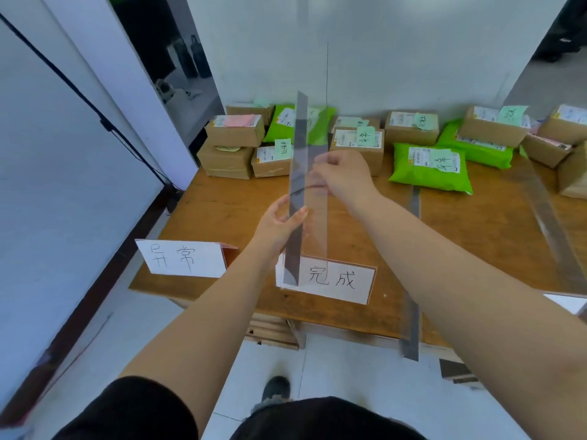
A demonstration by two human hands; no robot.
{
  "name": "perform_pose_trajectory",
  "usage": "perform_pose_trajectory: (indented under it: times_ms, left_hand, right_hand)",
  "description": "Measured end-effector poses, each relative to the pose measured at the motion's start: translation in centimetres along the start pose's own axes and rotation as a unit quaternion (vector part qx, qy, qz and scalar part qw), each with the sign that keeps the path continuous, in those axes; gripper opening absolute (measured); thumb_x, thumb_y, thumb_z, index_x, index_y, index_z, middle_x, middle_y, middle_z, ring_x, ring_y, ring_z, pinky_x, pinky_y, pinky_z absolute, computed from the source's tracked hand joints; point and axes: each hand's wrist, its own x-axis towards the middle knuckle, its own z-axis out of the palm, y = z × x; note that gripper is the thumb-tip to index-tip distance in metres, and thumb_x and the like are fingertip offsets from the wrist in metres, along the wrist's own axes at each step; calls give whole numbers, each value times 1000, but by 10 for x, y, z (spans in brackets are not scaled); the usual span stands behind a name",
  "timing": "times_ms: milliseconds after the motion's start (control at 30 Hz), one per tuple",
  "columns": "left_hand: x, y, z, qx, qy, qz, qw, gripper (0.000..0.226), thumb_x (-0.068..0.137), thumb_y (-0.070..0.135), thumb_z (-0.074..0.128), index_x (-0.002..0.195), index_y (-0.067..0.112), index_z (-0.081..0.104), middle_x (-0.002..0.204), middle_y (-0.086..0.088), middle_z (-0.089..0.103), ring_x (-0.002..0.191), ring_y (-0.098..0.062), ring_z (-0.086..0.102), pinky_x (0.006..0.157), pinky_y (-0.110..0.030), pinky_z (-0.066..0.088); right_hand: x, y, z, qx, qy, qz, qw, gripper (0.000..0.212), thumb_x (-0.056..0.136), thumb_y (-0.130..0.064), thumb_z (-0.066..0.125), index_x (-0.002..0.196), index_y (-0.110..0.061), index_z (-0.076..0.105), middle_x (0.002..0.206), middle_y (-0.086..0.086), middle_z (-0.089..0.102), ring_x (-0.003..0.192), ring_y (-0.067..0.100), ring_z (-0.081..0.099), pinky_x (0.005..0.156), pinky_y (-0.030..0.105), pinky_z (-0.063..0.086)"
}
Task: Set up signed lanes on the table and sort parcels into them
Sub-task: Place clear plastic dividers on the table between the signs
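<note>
While both hands hold it off the table (222,217), the clear angled strip (306,185) stands nearly upright in the air above the near edge. The left hand (279,228) pinches its lower part, thumb on the near face and fingers curled behind. The right hand (344,177), higher up, grips the wider flange with fingers curled round its edge; exactly how its fingertips lie is hard to tell through the plastic.

Just below the strip's bottom end stands the sign reading 完成 (336,281), and to its left the sign reading 异常 (182,258). Beyond them two more clear strips lie flat: a middle strip (413,249) and a right strip (552,230), both running from the near edge towards the back. Along the far edge sit the parcels: brown boxes (235,131) and green bags (428,168), most with notes stuck on.

The held strip's long axis runs almost vertically, its top tipped slightly away and its bottom end pointing down at the 完成 sign.

The risk, as I judge it, is that lowering the strip end-first could knock that light folded sign over. Smooth plastic held by a pinch could also slip or twist, landing crooked and making an uneven lane.
</note>
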Motion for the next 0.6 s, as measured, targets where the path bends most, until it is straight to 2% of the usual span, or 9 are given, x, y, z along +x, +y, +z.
perform_pose_trajectory:
  times_ms: [33, 100, 167, 233, 300, 367, 433, 533, 600]
  left_hand:
    - [2, 0, -8, 23, 0, 2, 1000, 66, 80, 35, 66, 139, 30, 36, 136, -4, 52, 116, -21, 56, 95, -43, 48]
    - [7, 2, -24, 66, -12, 6, 998, 76, 78, 40, 67, 143, 27, 30, 145, -3, 43, 131, -24, 42, 107, -44, 36]
    - [14, 5, -42, 99, -27, 14, 995, 81, 79, 37, 68, 146, 24, 24, 150, -2, 35, 137, -22, 35, 108, -41, 31]
    - [23, 6, -61, 128, -27, 22, 991, 80, 81, 32, 69, 146, 22, 24, 151, -1, 33, 136, -19, 35, 106, -35, 33]
    - [32, 5, -77, 145, -30, 30, 988, 69, 83, 29, 67, 143, 21, 32, 146, 3, 40, 124, -12, 44, 95, -26, 36]
    - [40, 2, -88, 154, -52, 19, 987, 60, 85, 31, 64, 138, 22, 39, 135, 7, 50, 109, -6, 45, 89, -24, 33]
    - [48, -2, -96, 156, -67, -10, 985, 58, 84, 35, 65, 136, 24, 43, 125, 8, 54, 112, -7, 45, 97, -28, 33]
    - [57, -8, -104, 154, -83, -50, 983, 54, 85, 33, 63, 135, 23, 45, 131, 3, 54, 123, -15, 46, 111, -40, 32]
    - [61, -13, -109, 155, -101, -68, 980, 50, 89, 28, 59, 136, 19, 44, 135, -2, 53, 126, -18, 46, 111, -39, 33]
  right_hand:
    - [4, -1, 9, -2, 9, 9, 1000, 26, 91, -3, 47, 71, -14, 60, 80, 8, 68, 74, 21, 67, 73, 33, 58]
    - [12, 1, 26, -29, 32, 18, 999, 24, 93, -4, 44, 82, 2, 64, 88, 20, 70, 78, 27, 69, 74, 39, 59]
    - [20, 5, 47, -51, 46, 30, 997, 28, 94, -7, 43, 91, 10, 65, 87, 22, 71, 77, 28, 71, 74, 45, 59]
    - [29, 12, 70, -85, 49, 42, 994, 30, 92, -8, 43, 86, 9, 67, 81, 21, 71, 75, 30, 70, 73, 49, 58]
    - [38, 20, 92, -113, 54, 61, 990, 29, 89, -7, 43, 80, 7, 67, 81, 21, 70, 77, 34, 69, 72, 50, 57]
    - [40, 24, 110, -118, 55, 94, 987, 26, 87, -2, 43, 76, 3, 66, 85, 20, 70, 80, 33, 69, 71, 46, 59]
    - [40, 27, 125, -135, 51, 113, 983, 24, 86, -1, 45, 70, -5, 63, 84, 15, 69, 77, 28, 67, 62, 33, 58]
    - [38, 32, 143, -166, 50, 121, 977, 29, 91, -8, 47, 63, -10, 55, 67, 5, 58, 59, 16, 54, 43, 16, 39]
    - [35, 37, 151, -178, 59, 126, 974, 40, 92, -9, 46, 53, -16, 42, 56, -2, 44, 52, 11, 43, 38, 15, 28]
